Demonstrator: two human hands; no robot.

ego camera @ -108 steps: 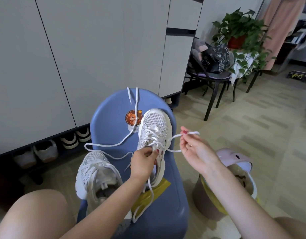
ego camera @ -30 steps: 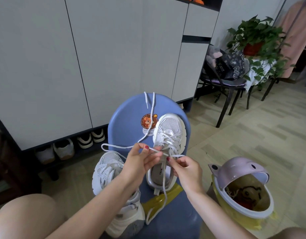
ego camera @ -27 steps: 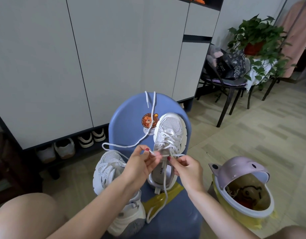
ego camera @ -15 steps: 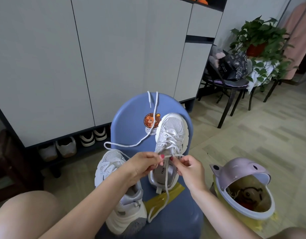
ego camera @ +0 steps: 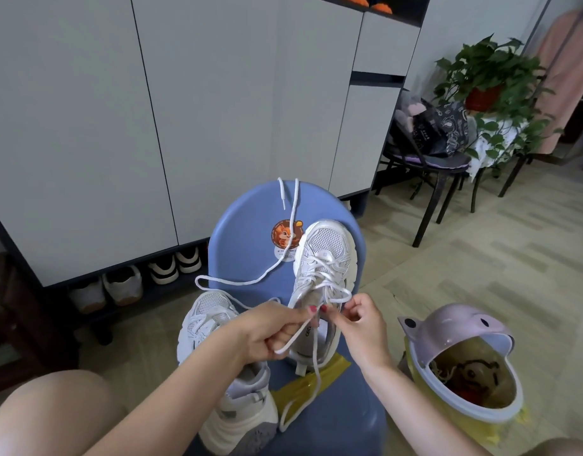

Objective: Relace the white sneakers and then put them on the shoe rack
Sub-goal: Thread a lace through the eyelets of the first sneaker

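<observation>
At frame centre, the far white sneaker (ego camera: pixel 323 278) stands on the blue stool (ego camera: pixel 247 238), its shoelace (ego camera: pixel 311 353) mid-threading. Relacing looks about half done; next probably comes feeding the lace tip through another eyelet. The left hand (ego camera: pixel 267 334) grips the lace, fingers curled; the right hand (ego camera: pixel 356 324) pinches a loop. The second sneaker (ego camera: pixel 218 353) waits lower left.

"CEC" on sneaker insole (ego camera: pixel 308 332)

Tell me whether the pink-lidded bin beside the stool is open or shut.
Open. The pink lid of the bin is tipped up and back, so the yellow-lined inside shows, with dark scraps at the bottom.
</observation>
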